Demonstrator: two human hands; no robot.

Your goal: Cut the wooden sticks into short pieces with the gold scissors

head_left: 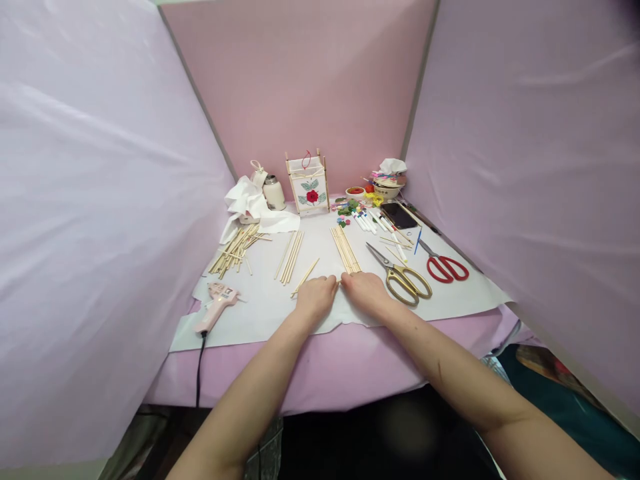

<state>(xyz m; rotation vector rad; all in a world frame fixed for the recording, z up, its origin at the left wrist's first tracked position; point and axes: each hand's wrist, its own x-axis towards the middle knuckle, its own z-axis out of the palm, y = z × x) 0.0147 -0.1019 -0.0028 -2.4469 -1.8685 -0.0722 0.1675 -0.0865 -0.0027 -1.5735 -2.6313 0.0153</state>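
Aligning, it seems, we pinch with our left hand (317, 297) what looks like a thin stick (339, 283), just beside the near end of the stick row (345, 249), our right hand (367, 293) pinching opposite, and the next move likely calls for steady, level placement.

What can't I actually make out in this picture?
- Head view: anything under the left hand and right hand, hidden by the hands themselves.
- Head view: the near ends of the bamboo sticks in the row at the right hand, covered by it.
- Head view: where the black cord ends, lost in darkness below.
- Head view: any lettering on the marker pens, too small.
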